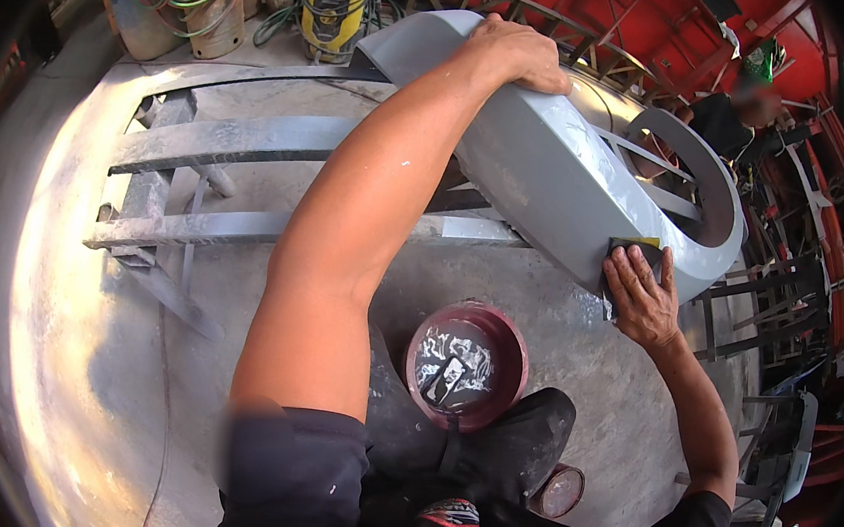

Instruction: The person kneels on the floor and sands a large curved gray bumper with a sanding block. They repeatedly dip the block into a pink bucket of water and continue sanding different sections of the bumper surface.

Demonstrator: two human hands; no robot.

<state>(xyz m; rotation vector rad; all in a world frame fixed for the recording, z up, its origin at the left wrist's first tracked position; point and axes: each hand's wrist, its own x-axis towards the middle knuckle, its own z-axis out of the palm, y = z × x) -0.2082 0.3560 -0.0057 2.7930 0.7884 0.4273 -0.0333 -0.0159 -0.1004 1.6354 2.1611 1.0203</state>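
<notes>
Concrete floor (619, 416) — grey panel (541, 164), long axis diagonal, looped end (708, 258) rightward.

Left arm (338, 246), bare — raised, elbow slightly bent, forearm crossing the grey panel (541, 164); left hand (526, 55) atop the panel's far edge, wrist bent. Right arm (705, 409), bare — elbow bent; right hand (646, 301) at the panel's near edge, fingers extended.
</notes>
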